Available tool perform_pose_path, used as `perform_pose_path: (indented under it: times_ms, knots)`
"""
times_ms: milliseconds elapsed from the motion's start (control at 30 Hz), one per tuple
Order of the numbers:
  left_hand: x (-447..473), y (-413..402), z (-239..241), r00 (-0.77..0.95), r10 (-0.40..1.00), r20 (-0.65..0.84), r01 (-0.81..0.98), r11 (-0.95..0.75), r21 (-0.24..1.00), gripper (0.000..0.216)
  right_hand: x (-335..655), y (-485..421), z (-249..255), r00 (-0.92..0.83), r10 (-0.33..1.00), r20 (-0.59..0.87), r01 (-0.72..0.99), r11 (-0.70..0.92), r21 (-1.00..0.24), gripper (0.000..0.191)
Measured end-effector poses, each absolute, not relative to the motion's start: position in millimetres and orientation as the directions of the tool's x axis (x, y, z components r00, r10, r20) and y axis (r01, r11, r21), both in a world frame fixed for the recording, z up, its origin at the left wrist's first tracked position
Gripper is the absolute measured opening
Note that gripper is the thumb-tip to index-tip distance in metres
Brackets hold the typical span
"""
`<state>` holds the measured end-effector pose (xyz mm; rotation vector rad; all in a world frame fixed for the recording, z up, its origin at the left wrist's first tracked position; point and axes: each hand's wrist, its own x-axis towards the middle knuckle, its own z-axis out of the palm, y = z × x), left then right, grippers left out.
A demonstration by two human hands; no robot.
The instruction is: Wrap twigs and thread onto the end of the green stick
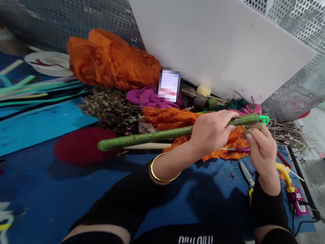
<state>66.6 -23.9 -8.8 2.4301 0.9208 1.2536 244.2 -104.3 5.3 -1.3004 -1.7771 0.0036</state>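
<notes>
My left hand (213, 130) is closed around a long green rod (149, 137) that looks wound in glossy strands. The rod slants across the table, its rounded end lower left and a bright green plastic loop (264, 119) at its upper right end. Close to that end, my right hand (263, 149) is pinched on a thin green strand (244, 127) beside the rod; its fingers partly hide it. Under the rod lie crumpled orange cloth (168, 118) and a dark red round piece (82, 147).
Scissors (246, 174) and a yellow glue gun (286, 176) lie by my right forearm. At the back are an orange cloth bundle (111, 61), a lit screen (169, 86), yarn balls (200, 102) and dry twigs (288, 132). A white board (217, 35) leans behind.
</notes>
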Motion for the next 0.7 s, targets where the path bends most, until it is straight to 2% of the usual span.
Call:
perform_pose_path:
  times_ms: [100,200,333,433,567,700]
  knots:
    - [67.6,-22.8,-10.1,0.429,0.647,0.631,0.425,-0.761,0.491,0.03,233.5,-104.3,1.6,-0.016,0.614,0.789,0.603,0.635,-0.482,0.031]
    - [67.9,-23.0,-10.2,0.427,0.663,0.615,0.442,-0.746,0.498,0.029,221.0,-89.2,-12.1,0.076,0.619,0.782,0.338,0.722,-0.604,0.042]
    - [71.4,-26.1,-11.1,0.426,0.691,0.585,0.476,-0.72,0.504,0.03,213.0,-77.3,-16.7,0.336,0.692,0.639,0.113,0.644,-0.757,0.05]
    - [77.7,-29.0,-15.3,0.438,0.699,0.566,0.497,-0.712,0.496,0.03,213.1,-82.1,-11.9,0.411,0.775,0.479,0.016,0.52,-0.854,0.048]
    - [84.8,-30.4,-21.8,0.431,0.711,0.556,0.507,-0.7,0.502,0.035,213.2,-91.5,-10.6,0.468,0.794,0.389,-0.064,0.469,-0.881,0.042]
    - [86.8,-27.6,-25.1,0.438,0.73,0.525,0.535,-0.681,0.5,0.026,209.9,-92.7,-14.3,0.498,0.792,0.352,-0.098,0.455,-0.885,0.04]
